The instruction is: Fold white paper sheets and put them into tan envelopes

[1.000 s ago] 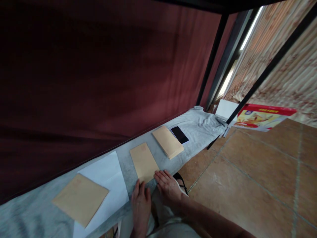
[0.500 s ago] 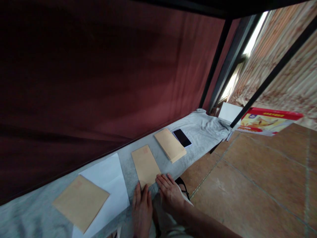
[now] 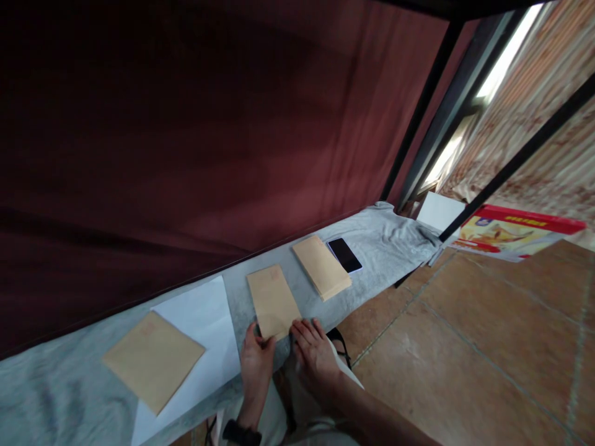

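A tan paper envelope (image 3: 273, 298) with a faint red mark near its far end lies lengthwise in front of me on the grey cloth. My left hand (image 3: 256, 356) has its thumb and fingers curled at the envelope's near left corner, pinching the edge. Stretched-out fingers of my right hand (image 3: 312, 347) rest on the near right corner. To the right is a stack of similar envelopes (image 3: 321, 266), beside a dark-screened phone (image 3: 344, 254). Over on the left, more tan envelope paper (image 3: 154, 362) lies at an angle across white paper sheets (image 3: 211, 322).
The narrow bench (image 3: 376, 238) is draped in grey cloth and runs along a dark red curtain (image 3: 260, 155). Black metal bars (image 3: 425, 105) rise at its right end. A red and yellow box (image 3: 515, 232) stands on the tiled floor (image 3: 465, 334) beyond.
My left hand has gone from flat fingers on the envelope's near edge to a curled pinch at its left corner. My right hand stays at the right corner. The view has shifted slightly.
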`<action>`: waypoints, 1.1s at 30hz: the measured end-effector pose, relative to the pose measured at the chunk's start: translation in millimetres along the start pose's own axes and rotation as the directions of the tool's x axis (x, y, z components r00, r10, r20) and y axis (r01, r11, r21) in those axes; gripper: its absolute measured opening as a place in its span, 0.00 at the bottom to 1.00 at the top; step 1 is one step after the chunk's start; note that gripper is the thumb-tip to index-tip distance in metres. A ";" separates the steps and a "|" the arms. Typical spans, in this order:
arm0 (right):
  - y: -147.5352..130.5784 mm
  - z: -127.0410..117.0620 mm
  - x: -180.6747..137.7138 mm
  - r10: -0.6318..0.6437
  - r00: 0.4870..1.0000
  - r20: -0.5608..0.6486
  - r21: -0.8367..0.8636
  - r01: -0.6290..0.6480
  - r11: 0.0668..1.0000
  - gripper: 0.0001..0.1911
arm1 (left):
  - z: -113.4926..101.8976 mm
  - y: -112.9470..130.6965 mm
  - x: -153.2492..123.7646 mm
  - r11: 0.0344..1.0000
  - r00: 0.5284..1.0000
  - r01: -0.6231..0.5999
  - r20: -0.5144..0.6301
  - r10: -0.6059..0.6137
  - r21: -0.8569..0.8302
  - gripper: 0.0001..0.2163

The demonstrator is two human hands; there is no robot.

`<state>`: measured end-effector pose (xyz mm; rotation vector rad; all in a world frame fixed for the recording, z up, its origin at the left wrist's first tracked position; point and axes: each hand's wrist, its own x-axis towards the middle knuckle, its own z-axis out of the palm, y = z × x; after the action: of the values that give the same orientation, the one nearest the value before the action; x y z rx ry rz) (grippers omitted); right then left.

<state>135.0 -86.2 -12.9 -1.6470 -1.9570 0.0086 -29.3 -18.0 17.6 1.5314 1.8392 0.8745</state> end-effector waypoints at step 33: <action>-0.9 -28.6 54.0 0.604 0.530 0.595 0.782 -0.556 -0.281 0.31 | 2.3 22.1 -2.3 0.773 0.895 0.406 0.385 -0.228 -0.488 0.22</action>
<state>142.4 -47.5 33.8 -1.2656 -0.3107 1.3958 -13.9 -17.2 33.7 0.8841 1.3878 0.8515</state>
